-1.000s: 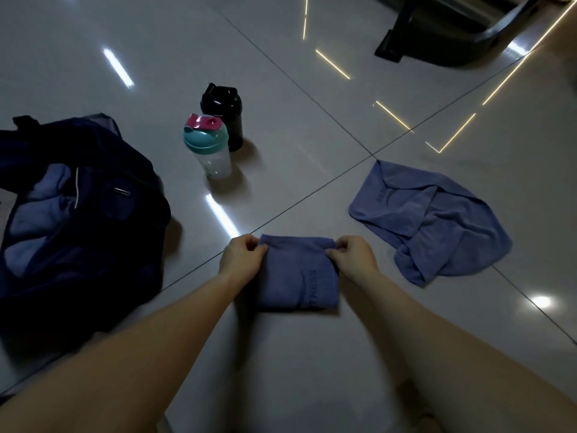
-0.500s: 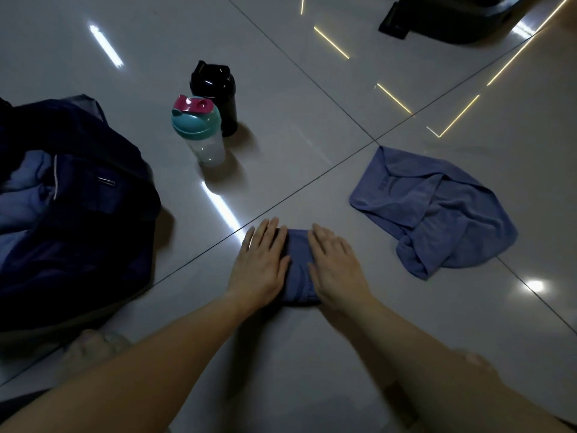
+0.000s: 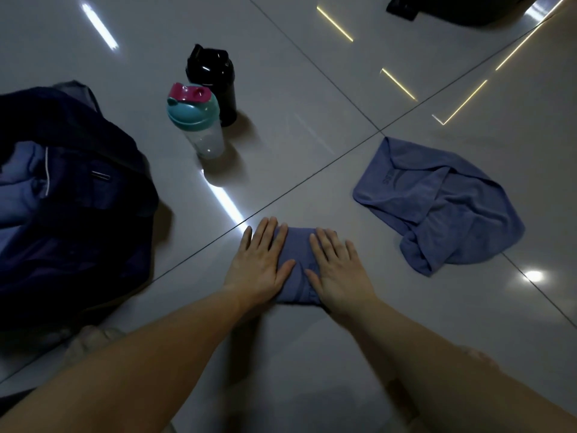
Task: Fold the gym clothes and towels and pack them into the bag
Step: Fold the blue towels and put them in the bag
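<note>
Floor is glossy grey tile, big squares, with dark grout lines that cross a bit right of centre. Two drink bottles stand upright on it at upper left: a clear shaker bottle with a teal lid and a pink flip cap, and a black bottle right behind it, can't tell if they actually touch. The tile picks up a lot of lights: a white streak top left, another white streak just below the shaker, thin yellow lines up top, and a round white spot far right. Some dark object sits cut off at the top right edge, too cropped to name.
</note>
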{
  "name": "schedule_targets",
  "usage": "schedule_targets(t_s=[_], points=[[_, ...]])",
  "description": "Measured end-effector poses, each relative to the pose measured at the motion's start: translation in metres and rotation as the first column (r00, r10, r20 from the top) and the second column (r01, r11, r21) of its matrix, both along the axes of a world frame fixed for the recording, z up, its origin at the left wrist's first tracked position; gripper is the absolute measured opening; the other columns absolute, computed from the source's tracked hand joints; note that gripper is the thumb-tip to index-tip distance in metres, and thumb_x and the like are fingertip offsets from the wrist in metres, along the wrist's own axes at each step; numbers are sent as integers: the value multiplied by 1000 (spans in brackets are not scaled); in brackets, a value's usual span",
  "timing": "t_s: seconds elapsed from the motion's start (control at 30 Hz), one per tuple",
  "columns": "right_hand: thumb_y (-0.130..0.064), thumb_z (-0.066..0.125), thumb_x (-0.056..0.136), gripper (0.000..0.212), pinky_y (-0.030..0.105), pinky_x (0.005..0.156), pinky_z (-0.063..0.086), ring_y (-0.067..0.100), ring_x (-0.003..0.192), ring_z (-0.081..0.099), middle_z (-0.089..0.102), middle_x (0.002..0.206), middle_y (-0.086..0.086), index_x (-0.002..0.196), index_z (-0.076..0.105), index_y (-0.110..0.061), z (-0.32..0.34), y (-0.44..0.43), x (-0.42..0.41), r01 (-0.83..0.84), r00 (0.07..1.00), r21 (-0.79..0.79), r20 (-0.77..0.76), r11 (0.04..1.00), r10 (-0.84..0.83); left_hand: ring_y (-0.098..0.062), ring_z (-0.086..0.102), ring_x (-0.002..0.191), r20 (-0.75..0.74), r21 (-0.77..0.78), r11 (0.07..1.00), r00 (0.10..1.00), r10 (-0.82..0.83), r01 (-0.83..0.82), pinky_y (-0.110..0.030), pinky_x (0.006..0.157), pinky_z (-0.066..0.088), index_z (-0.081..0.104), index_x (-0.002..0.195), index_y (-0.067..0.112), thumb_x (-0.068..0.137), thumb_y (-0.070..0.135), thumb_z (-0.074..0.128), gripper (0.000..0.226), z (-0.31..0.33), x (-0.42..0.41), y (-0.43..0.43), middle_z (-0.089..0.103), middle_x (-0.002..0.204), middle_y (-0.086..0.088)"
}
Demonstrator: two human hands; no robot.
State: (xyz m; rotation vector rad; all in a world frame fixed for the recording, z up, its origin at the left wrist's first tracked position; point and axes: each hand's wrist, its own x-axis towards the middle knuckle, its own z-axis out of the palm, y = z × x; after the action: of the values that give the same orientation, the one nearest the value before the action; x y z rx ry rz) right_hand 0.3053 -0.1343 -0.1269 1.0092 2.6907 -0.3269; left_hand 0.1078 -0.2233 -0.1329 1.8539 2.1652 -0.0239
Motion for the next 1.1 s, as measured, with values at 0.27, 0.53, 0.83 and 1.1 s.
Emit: schedule_targets(t_s=[0.27, 0.53, 0.83, 1.1], points=[[-46, 56, 96, 42, 39, 78, 47, 31, 92, 59, 59, 94, 10, 103, 61, -5, 44, 22, 8, 638, 699, -290, -171, 713, -695, -29, 62, 97, 263, 123, 798, 795, 547, -590, -41, 85, 51, 64, 107, 17, 89, 45, 61, 33, 38, -19, -22, 67, 105, -5], [-29, 80, 76, 34, 25, 44, 35, 25, 71, 60, 59, 78, 13, 82, 59, -2, 36, 7, -3, 716, 419, -631, 46, 299, -907, -29, 67, 74, 574, -527, 301, -72, 815, -795, -40, 71, 60, 67, 87, 1, 64, 23, 84, 36, 57, 2, -12, 70, 82, -13], [-2, 77, 80, 21, 26, 48, 40, 17, 58, 54, 56, 70, 10, 76, 57, 2, 39, 14, -3, 675, 438, -703, 136, 225, -889, -31, 58, 68, 483, -672, 346, -34, 875, -655, -35, 55, 45, 63, 98, -3, 75, 10, 81, 33, 60, -14, 2, 61, 83, -18], [-33, 70, 85, 40, 38, 76, 49, 31, 93, 59, 59, 102, 15, 109, 55, -5, 45, 49, -14, 644, 668, -407, -115, 648, -735, -23, 69, 84, 496, -416, 582, 362, 789, -699, -34, 78, 56, 67, 95, 14, 53, 32, 92, 53, 56, -53, 43, 73, 91, -3]])
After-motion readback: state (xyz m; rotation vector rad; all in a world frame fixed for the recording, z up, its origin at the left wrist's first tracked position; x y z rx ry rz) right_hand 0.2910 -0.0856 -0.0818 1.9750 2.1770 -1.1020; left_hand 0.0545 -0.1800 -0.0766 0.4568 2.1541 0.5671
